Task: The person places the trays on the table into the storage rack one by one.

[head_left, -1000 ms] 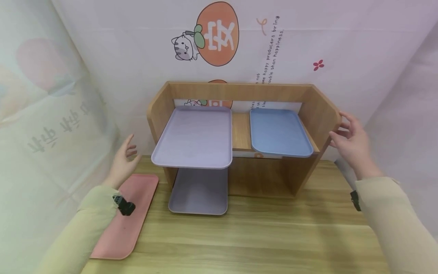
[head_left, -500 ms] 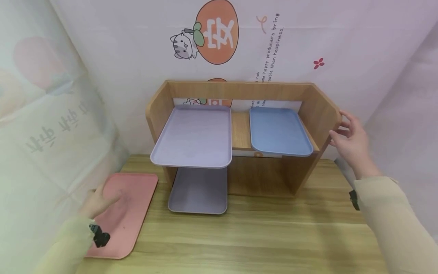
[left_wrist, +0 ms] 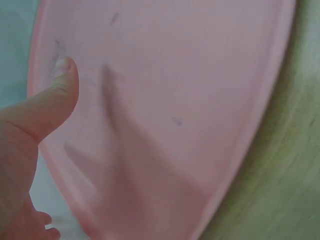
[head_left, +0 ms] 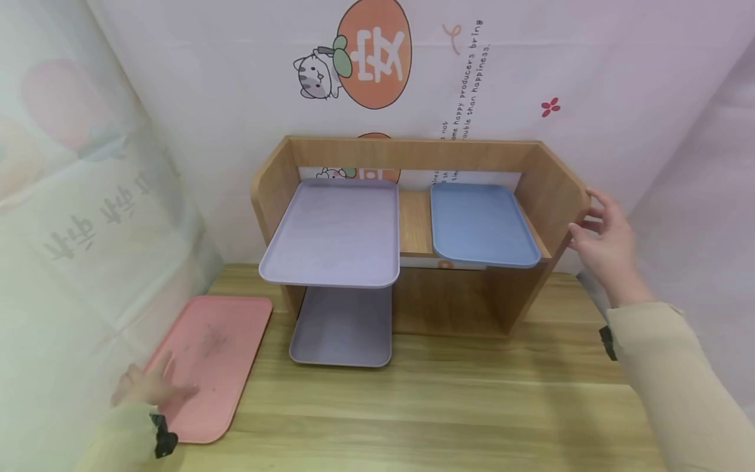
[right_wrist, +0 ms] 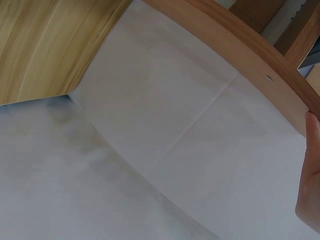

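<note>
My left hand [head_left: 150, 385] hovers over the left edge of a pink tray [head_left: 227, 328], its fingers spread and nothing in them. In the left wrist view the thumb [left_wrist: 60, 92] sticks out above the tray, and a hand-shaped shadow falls on it. My right hand [head_left: 607, 249] touches the right side panel of a wooden shelf [head_left: 554, 196], with the thumb at its front edge. A large lilac tray [head_left: 336, 236] and a smaller blue tray [head_left: 485, 224] lie on the upper level. Below, a second lilac tray [head_left: 345, 328] pokes out.
The shelf stands on a wood-grain table [head_left: 448, 400]. Printed white cloth [head_left: 236, 78] hangs behind and at both sides, close to my left hand. The upper lilac tray overhangs the shelf's front. Small dark marks show on the pink tray.
My left hand has come down from beside the shelf, toward me and to the left, over the pink tray. The right hand stays at the side panel.
</note>
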Available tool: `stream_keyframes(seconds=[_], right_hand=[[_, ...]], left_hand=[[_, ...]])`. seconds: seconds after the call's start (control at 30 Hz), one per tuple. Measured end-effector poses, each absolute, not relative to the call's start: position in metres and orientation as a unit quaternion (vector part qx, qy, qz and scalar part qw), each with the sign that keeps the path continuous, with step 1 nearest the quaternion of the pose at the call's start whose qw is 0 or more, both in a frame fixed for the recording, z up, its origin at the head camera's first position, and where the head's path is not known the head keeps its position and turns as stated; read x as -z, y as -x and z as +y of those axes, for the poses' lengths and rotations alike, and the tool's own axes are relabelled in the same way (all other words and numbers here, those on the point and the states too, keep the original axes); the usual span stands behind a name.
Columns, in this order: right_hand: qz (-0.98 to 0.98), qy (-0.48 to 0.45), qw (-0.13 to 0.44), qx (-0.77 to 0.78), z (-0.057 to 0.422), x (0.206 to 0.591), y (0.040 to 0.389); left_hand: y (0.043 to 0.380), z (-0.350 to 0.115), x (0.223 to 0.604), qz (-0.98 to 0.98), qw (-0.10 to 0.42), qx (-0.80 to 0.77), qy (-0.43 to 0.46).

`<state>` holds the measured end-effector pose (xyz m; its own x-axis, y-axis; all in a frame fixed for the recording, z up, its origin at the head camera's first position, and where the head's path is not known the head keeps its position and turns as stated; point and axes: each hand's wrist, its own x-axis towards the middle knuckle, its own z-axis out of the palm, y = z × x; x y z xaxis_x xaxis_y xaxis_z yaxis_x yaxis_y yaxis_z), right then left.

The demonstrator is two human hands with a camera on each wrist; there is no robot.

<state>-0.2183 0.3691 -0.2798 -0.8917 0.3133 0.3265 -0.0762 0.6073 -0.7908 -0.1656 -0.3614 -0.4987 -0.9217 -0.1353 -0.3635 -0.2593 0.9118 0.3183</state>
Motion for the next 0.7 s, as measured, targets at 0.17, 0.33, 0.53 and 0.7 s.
stream_keyframes(seconds=[0.17,0.33,0.53,0.7], right_hand=[[-0.869,0.072,0.221,-0.436,0.368,0.279,0.217],[-0.869,0.073,0.222,-0.437,0.368,0.281,0.217],[-0.87,0.081,0.223,-0.433,0.368,0.282,0.217],[-0.868,0.081,0.227,-0.434,0.366,0.282,0.217]], left_hand=[[0.163,-0.36,0.511,0.957,0.2,-0.172,0.12],[0.163,-0.36,0.518,0.951,0.209,-0.176,0.147],[0.167,-0.351,0.52,0.951,0.204,-0.181,0.146],[0.172,-0.338,0.518,0.953,0.194,-0.186,0.139]])
